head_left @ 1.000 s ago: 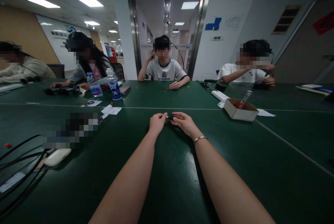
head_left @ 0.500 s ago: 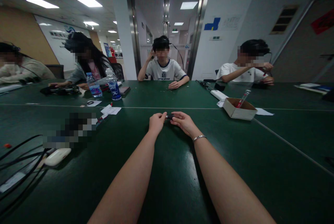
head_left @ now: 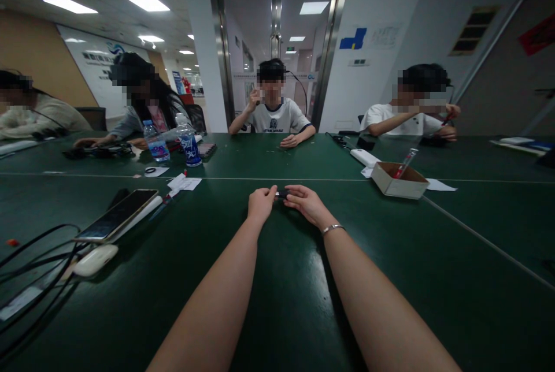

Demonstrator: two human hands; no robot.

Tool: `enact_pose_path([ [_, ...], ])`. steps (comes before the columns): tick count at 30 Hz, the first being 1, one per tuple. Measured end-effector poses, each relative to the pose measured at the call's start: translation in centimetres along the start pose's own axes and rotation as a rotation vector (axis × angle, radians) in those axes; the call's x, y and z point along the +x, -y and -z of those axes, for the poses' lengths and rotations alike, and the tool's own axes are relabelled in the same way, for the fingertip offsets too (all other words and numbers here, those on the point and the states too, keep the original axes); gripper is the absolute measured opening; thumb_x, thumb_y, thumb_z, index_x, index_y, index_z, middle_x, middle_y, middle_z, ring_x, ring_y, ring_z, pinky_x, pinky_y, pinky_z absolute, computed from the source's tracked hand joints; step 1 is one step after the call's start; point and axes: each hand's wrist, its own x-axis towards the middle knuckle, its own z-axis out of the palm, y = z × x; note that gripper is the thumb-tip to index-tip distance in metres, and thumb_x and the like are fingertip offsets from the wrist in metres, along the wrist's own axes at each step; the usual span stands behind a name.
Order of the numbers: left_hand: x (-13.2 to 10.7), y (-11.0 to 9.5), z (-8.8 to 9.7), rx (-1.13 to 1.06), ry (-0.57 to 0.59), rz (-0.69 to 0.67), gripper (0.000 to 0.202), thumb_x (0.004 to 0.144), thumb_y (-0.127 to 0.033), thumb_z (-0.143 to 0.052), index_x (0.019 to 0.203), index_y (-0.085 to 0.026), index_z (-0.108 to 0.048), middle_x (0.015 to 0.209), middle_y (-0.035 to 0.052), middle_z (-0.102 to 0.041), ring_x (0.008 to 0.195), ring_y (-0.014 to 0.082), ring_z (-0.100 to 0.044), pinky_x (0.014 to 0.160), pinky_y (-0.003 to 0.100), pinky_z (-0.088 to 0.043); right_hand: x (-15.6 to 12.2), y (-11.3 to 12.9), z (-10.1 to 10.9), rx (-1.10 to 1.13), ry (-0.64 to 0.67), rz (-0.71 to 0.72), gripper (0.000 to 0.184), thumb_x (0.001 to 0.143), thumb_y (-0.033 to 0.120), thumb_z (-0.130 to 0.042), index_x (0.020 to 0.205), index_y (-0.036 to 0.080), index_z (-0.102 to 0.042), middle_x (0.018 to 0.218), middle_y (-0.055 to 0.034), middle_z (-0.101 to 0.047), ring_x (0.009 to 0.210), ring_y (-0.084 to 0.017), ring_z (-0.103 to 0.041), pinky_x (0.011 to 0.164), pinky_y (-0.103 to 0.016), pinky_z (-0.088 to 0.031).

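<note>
Both hands meet over the green table (head_left: 286, 314), with a small dark object with a shiny end (head_left: 281, 194) between them. My left hand (head_left: 261, 204) is closed, its thumb and finger pinching the shiny left end. My right hand (head_left: 307, 204) has its fingers closed around the dark right end, and a silver bracelet (head_left: 333, 229) circles that wrist. The object is too small and partly covered by fingers, so its kind cannot be made out.
At left lie a phone (head_left: 119, 216), a white rounded case (head_left: 96, 260) and black cables (head_left: 41, 259). Two bottles (head_left: 189, 144) stand farther back. An open box (head_left: 399, 180) holding a red-and-clear tube is at right. Several people sit across the table, one opposite me (head_left: 273, 115).
My hands and the small object stay almost still. The person opposite has shifted the raised hand slightly beside the head.
</note>
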Motion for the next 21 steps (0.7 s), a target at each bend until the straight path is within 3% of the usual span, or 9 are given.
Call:
enact_pose_path([
  [9, -0.27, -0.29, 0.18, 0.013, -0.013, -0.043, 0.042, 0.086, -0.050, -0.051, 0.065, -0.017, -0.067, 0.063, 0.0028, -0.063, 0.061, 0.0156, -0.055, 0.059, 0.026, -0.036, 0.00, 0.11, 0.11, -0.024, -0.013, -0.034, 0.021, 0.073, 0.004, -0.073, 0.091, 0.014, -0.068, 0.086, -0.0059, -0.068, 0.066, -0.014, -0.067, 0.065, -0.024, -0.060],
  [15, 0.33, 0.51, -0.54, -0.181, -0.003, -0.140, 0.014, 0.081, -0.027, -0.060, 0.082, -0.016, -0.069, 0.084, 0.0044, -0.069, 0.078, 0.0156, -0.062, 0.072, 0.026, -0.046, 0.22, 0.05, 0.14, -0.001, -0.066, -0.033, 0.020, 0.075, 0.005, -0.072, 0.093, 0.013, -0.068, 0.074, -0.0048, -0.068, 0.061, -0.014, -0.066, 0.061, -0.023, -0.059],
  [21, 0.51, 0.29, -0.50, -0.317, 0.033, -0.141, 0.016, 0.075, -0.013, -0.063, 0.090, -0.015, -0.069, 0.096, 0.0073, -0.068, 0.084, 0.0156, -0.063, 0.077, 0.027, -0.051, 0.11, 0.18, 0.05, 0.003, -0.058, -0.022, 0.017, 0.076, 0.007, -0.072, 0.091, 0.014, -0.068, 0.073, -0.0042, -0.068, 0.061, -0.014, -0.066, 0.062, -0.024, -0.059],
])
